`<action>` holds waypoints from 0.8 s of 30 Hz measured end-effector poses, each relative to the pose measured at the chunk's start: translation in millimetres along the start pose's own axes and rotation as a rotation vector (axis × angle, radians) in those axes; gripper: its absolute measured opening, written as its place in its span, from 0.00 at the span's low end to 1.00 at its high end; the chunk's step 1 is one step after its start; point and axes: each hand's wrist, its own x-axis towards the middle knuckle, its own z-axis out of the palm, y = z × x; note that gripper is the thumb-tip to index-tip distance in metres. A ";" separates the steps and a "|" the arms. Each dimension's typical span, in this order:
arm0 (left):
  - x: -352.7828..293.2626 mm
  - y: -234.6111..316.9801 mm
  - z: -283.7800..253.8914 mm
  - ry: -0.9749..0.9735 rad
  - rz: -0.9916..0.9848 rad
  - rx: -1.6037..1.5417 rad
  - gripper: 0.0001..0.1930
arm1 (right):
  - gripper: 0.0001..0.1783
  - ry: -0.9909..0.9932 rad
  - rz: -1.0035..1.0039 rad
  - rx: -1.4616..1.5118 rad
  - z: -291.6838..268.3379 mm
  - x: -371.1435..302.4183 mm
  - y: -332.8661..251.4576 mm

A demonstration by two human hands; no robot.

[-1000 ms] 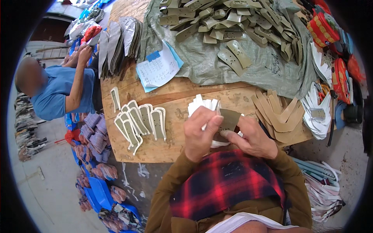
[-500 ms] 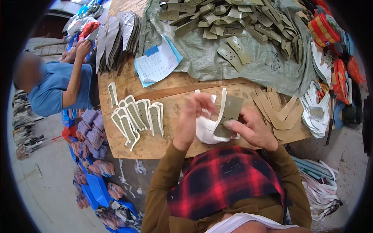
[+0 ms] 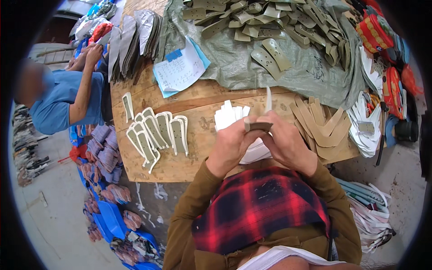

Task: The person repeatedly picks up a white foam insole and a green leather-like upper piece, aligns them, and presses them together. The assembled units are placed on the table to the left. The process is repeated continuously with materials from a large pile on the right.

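Both hands are closed on a curved olive plate (image 3: 258,127), now seen nearly edge-on. My left hand (image 3: 228,146) grips its left end and my right hand (image 3: 293,145) its right end, with the thumbs together beneath. A thin pale strip (image 3: 268,99) sticks up beyond my right fingers; its lower part is hidden. Just behind and below my hands lies a stack of white curved strips (image 3: 227,116), partly covered by them. To the left, several olive plates with white rims (image 3: 155,130) lie overlapping on the wooden table (image 3: 193,121).
Tan V-shaped pieces (image 3: 330,135) lie at the right, white ones (image 3: 363,130) beyond. A heap of olive plates (image 3: 270,22) rests on a green sack (image 3: 225,67) at the back, near clipped papers (image 3: 180,72) and grey stacked sheets (image 3: 130,45). A person in blue (image 3: 67,99) works at left.
My left hand has moved right and down to grip the plate. The plate has tipped from upright to nearly edge-on, and the white strips behind show more.
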 end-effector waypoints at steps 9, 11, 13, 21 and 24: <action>-5.8 -29.0 -0.1 0.361 0.575 0.144 0.14 | 0.23 0.032 0.464 0.811 6.6 1.3 7.0; -9.5 -28.9 6.3 0.348 0.584 0.079 0.12 | 0.17 0.024 0.576 1.003 9.7 5.6 4.3; -10.5 -30.4 9.4 0.360 0.591 0.117 0.11 | 0.15 0.101 0.509 0.980 13.0 4.8 11.5; -14.2 -35.7 16.0 0.380 0.495 0.231 0.07 | 0.11 0.300 0.381 0.531 18.8 4.5 -7.3; -11.2 -33.5 19.3 0.383 0.466 0.274 0.07 | 0.11 0.336 0.373 0.444 17.8 7.1 -13.9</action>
